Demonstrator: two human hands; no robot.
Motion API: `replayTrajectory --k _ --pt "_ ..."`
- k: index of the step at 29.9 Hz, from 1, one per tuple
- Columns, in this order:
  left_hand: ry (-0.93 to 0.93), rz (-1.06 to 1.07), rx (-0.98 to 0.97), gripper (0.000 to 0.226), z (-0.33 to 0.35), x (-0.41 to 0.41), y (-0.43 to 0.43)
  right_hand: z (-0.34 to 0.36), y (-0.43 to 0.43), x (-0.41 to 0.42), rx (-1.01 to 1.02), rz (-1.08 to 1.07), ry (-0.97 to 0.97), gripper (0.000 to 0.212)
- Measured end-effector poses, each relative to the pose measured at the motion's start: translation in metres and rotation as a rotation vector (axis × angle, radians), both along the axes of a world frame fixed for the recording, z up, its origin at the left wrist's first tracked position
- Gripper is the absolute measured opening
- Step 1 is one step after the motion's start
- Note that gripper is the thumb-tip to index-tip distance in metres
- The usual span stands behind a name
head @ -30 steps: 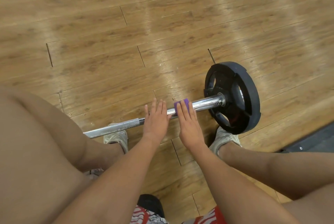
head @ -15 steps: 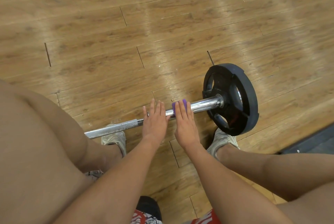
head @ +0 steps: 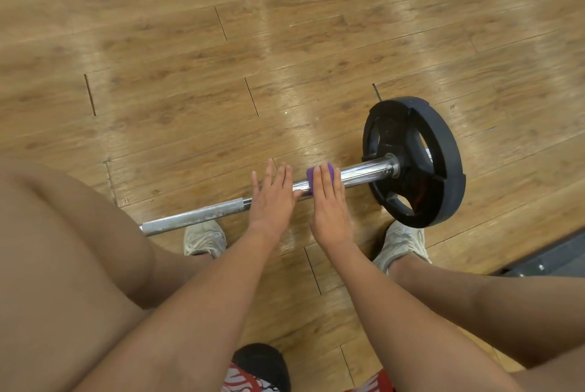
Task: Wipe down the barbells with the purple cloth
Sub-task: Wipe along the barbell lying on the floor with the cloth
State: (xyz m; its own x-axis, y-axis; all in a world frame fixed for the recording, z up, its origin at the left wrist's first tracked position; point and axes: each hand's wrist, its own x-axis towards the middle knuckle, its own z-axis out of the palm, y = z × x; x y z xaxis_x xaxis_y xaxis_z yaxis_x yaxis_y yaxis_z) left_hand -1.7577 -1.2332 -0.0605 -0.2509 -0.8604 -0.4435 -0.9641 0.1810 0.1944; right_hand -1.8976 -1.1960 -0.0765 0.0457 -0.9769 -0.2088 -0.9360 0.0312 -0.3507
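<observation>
1. We see the barbell (head: 196, 215) lying on the floor just ahead of two pale, worn shoes (head: 204, 238). It runs from lower left up toward the right.
2. Its left stretch is a dull grey tube, scuffed and blotchy. The right stretch is bright chrome that reflects like a mirror.
3. A black weight plate (head: 444, 151) stands on edge at the right end. It is round and matte, with cut-out grip openings around the hub.
4. The purple cloth (head: 311, 177) is a small folded wad draped over the chrome part of the bar, between the left hand and the plate.
5. Our right hand (head: 329, 206) lies flat on the cloth. Its fingers are straight and together, pressing the cloth onto the bar rather than wrapping round it.
6. Our left hand (head: 272, 200) rests flat on the bar just beside the cloth, fingers straight and slightly spread. The two hands are close but not touching.
7. A bare run of chrome lies between the cloth and the plate's hub.
8. The floor (head: 285, 43) is glossy wood plank with dark seams and pale streaks of glare. It stretches away beyond the bar to the top of the view.
9. The edge of a dark mat (head: 554, 260) cuts the lower right corner, near the right shoe.
10. Bare knees flank both forearms, and the left knee hides the bar's left tip.
</observation>
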Motion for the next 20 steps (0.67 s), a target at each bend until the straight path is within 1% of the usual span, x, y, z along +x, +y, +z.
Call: replayTrajectory --k 2,5,7,9,11,16,20 --pt "-0.044 0.009 -0.018 0.062 0.0 0.0 -0.006 0.003 -0.014 0.005 0.022 -0.044 -0.021 0.086" --pt "-0.077 0.07 -0.052 0.06 0.002 -0.008 -0.004 0.003 -0.023 0.008 0.001 -0.058 -0.051 0.08" --pt "-0.07 0.083 -0.062 0.06 0.001 -0.022 0.006 -0.001 -0.018 0.006 -0.011 -0.038 -0.041 0.076" --pt "-0.061 0.079 -0.081 0.061 -0.002 -0.03 0.015 -0.004 -0.011 0.002 -0.013 -0.006 -0.031 0.078" --pt "-0.037 0.098 -0.09 0.062 -0.005 -0.03 0.012 -0.006 -0.014 -0.005 -0.011 0.011 -0.016 0.076" --pt "-0.007 0.128 -0.098 0.062 -0.005 -0.025 -0.006 0.008 -0.046 -0.012 0.011 -0.103 0.003 0.077" --pt "-0.004 0.124 -0.101 0.06 -0.004 -0.02 -0.019 0.003 -0.051 -0.013 -0.043 0.046 0.026 0.079"
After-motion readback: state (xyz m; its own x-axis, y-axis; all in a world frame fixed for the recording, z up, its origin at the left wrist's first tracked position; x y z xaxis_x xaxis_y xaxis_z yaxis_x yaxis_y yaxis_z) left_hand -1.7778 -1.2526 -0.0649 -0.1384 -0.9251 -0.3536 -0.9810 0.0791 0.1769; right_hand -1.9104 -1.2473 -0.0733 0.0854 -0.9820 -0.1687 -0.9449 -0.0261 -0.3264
